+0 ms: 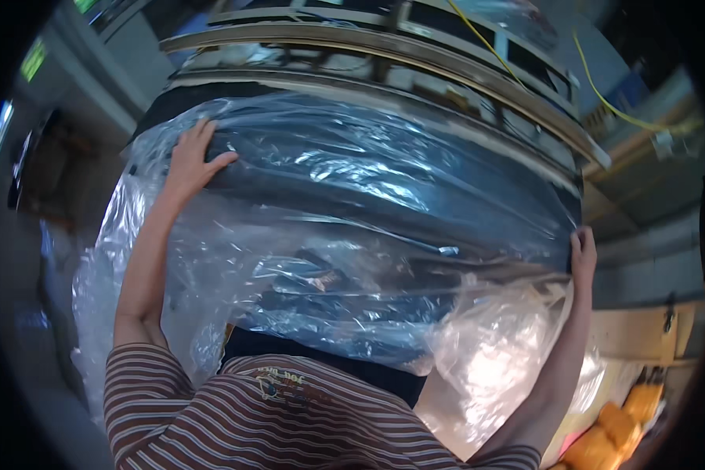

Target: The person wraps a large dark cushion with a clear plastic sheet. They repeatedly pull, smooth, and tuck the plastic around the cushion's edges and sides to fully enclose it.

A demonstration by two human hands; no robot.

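Here the person's two hands span a large dark panel (384, 196) wrapped in clear plastic film (305, 258), which fills the middle of the head view. The left hand (192, 160), at about ten o'clock, lies spread and flat on the upper left corner, fingers pressing the film against the dark surface rather than closing round it. The right hand (583, 254), at about three o'clock, curls over the right edge and grips it together with the film. The film already covers the whole visible face of the panel, though it is wrinkled and hangs slack and bunched at about five o'clock, so by this view the covering seems largely on while the lower part remains loose and untidied. Beyond the panel, at twelve o'clock, runs a metal rack (384, 47); yellow cables (603, 98) trail at two o'clock. The striped shirt (235, 415) shows at six o'clock.
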